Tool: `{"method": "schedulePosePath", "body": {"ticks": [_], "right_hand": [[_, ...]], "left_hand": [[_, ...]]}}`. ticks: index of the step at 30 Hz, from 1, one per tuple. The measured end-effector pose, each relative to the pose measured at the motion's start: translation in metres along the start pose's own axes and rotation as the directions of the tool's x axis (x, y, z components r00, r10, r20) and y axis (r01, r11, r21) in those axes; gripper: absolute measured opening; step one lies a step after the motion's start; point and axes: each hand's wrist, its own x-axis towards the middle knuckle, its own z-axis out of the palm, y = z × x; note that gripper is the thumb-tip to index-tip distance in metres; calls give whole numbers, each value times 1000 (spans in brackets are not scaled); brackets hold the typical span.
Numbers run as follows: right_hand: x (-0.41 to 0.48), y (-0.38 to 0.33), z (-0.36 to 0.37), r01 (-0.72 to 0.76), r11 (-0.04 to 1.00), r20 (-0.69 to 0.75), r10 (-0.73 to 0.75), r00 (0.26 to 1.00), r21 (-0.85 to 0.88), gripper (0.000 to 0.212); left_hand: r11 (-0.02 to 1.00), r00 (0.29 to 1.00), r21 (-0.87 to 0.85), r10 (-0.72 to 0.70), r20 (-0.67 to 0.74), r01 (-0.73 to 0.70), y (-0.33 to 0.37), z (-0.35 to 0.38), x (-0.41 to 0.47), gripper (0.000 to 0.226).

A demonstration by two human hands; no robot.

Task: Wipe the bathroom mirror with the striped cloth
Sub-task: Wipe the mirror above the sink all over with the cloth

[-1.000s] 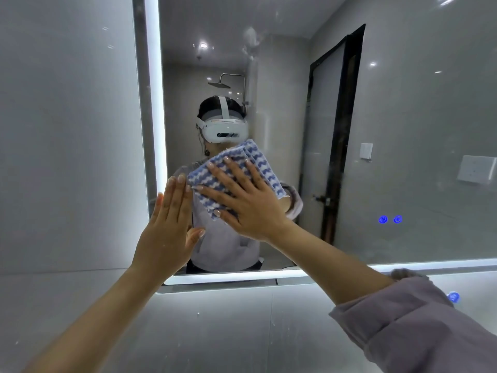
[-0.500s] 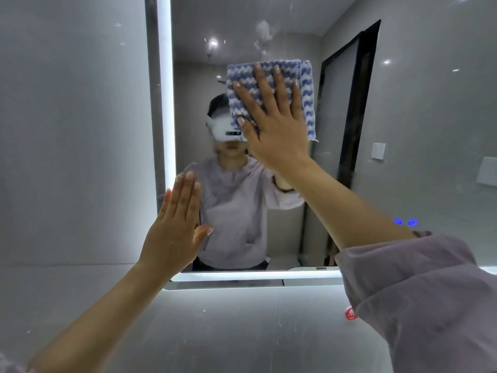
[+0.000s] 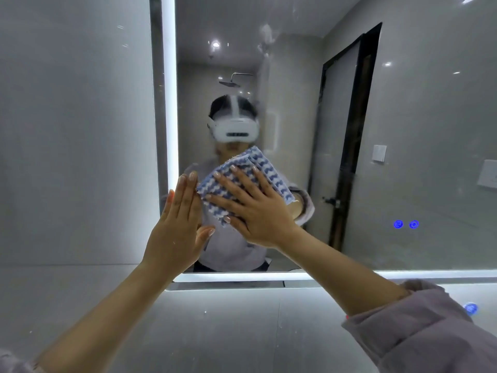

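Grey tiled wall (image 3: 75,130) frames the big backlit mirror (image 3: 403,130), and most of its glass stretches away right of and above my grip. My right hand (image 3: 258,211) lies flat on the striped cloth (image 3: 258,162) with fingers spread and straight, pinching nothing, only pressing the folded pad to the glass. The cloth's long axis slants up to the right, past my fingertips. My left hand (image 3: 174,227) sits just left of the cloth, empty, fingers straight and together, flat toward the glass. I judge the next sweep should go right or up, since the left hand blocks the other way. A pale smear (image 3: 266,36) waits high above the grip.
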Motion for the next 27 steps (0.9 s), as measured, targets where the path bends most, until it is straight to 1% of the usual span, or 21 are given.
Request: {"method": "schedulePosePath", "body": {"ticks": [4,8,13,17,20,24,27], "right_hand": [[38,10,-11,-61,998,-35,61,998,0,52],[76,32,-26,-83,996,-77,81,994,-26,52],[94,55,-38,-181,983,-154,175,972,-25,51],[88,47,-33,-274,962,-201,269,942,1,50],[73,37,-27,-323,946,-197,321,927,23,51],[35,24,-14,-309,951,-131,307,943,2,52],[1,9,-2,-240,971,-91,237,967,-14,52]], "left_hand": [[1000,1000,12,-2,0,2,-1,0,0,82],[999,1000,37,3,-7,-3,0,-1,0,81],[999,1000,52,5,-7,-5,-1,1,-1,80],[999,1000,51,-1,-3,1,-2,1,0,80],[999,1000,52,-10,-2,10,0,1,0,80],[999,1000,45,-16,11,16,-1,2,1,81],[1000,1000,19,-23,13,22,0,3,1,81]]}}
